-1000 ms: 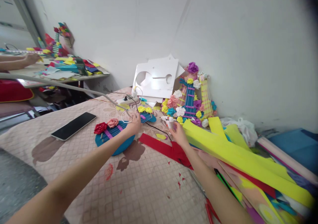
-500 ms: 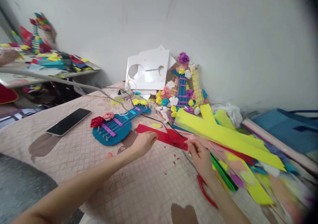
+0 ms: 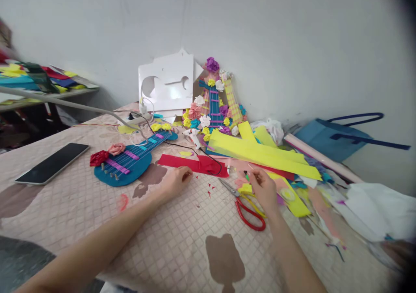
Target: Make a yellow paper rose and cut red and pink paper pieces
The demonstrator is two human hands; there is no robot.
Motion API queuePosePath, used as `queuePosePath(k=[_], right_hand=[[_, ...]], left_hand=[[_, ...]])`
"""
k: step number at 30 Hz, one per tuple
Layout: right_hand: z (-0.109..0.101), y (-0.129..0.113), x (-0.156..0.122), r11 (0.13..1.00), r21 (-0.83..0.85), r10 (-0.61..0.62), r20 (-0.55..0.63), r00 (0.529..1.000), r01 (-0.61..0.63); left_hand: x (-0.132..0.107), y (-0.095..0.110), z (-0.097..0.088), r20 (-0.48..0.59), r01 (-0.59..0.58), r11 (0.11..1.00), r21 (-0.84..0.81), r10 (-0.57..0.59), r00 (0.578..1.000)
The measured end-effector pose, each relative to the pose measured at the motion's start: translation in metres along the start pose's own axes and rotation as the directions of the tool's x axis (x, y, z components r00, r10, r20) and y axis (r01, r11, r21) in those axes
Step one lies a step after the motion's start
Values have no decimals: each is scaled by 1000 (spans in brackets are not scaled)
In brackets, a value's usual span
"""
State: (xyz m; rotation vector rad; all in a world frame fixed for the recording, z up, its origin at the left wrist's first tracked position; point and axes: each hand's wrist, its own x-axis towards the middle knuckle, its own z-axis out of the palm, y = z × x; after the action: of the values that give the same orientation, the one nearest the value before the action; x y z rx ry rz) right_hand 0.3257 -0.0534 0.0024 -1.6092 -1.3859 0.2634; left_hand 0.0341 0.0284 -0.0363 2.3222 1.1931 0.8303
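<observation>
My left hand (image 3: 178,181) is curled closed on the tablecloth at the near edge of a red strip (image 3: 185,163); nothing shows in its fingers. My right hand (image 3: 264,188) hovers over the scraps right of the strip, its thumb and fingertips pinched together. A thin pale tip sticks out by those fingertips, but I cannot make out what they hold. Part of a green tool (image 3: 246,176) shows beside the right fingers. Red-handled scissors (image 3: 249,217) lie below that hand, blades toward the strip. Small red snippets (image 3: 209,190) are scattered between my hands.
A blue toy guitar (image 3: 139,167) with flowers lies to the left, beside a phone (image 3: 53,163). Behind are a white glue gun (image 3: 192,138), flower-covered guitars (image 3: 214,106) and white cut-out boards (image 3: 172,87). Yellow sheets (image 3: 260,150) and a blue bag (image 3: 331,137) fill the right.
My right hand has left the red strip's right end and is now over the scraps. My left hand has drawn slightly nearer to me. The view has turned right.
</observation>
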Motion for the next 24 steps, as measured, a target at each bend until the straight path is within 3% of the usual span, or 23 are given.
queuePosePath(k=[6, 10, 12, 14, 16, 19, 22, 24], right_hand=[[-30, 9, 3, 945, -322, 31, 284, 958, 64], [-37, -3, -1, 922, -367, 106, 540, 835, 120], [-36, -11, -4, 925, -353, 100, 582, 807, 139], [-33, -16, -5, 923, -352, 84, 575, 814, 154], [-31, -18, -6, 919, -362, 95, 590, 802, 158], [-29, -15, -8, 875, -454, 174, 617, 768, 166], [-27, -11, -10, 819, -542, 207, 584, 785, 187], [-25, -8, -11, 809, -554, 203, 574, 793, 195]], left_hand=[[5, -11, -1, 48, -45, 998, -42, 47, 998], [5, -7, -3, 40, -54, 996, -75, 57, 998], [4, -1, -2, 14, -57, 993, -102, 59, 998], [1, 8, 1, 9, -76, 987, -144, 78, 997], [-4, 19, 6, 62, -118, 972, -202, 133, 989], [-13, 34, 13, 218, -217, 928, -302, 289, 932], [-14, 44, 19, 311, -308, 872, -380, 434, 845], [-8, 47, 21, 321, -347, 850, -396, 482, 815]])
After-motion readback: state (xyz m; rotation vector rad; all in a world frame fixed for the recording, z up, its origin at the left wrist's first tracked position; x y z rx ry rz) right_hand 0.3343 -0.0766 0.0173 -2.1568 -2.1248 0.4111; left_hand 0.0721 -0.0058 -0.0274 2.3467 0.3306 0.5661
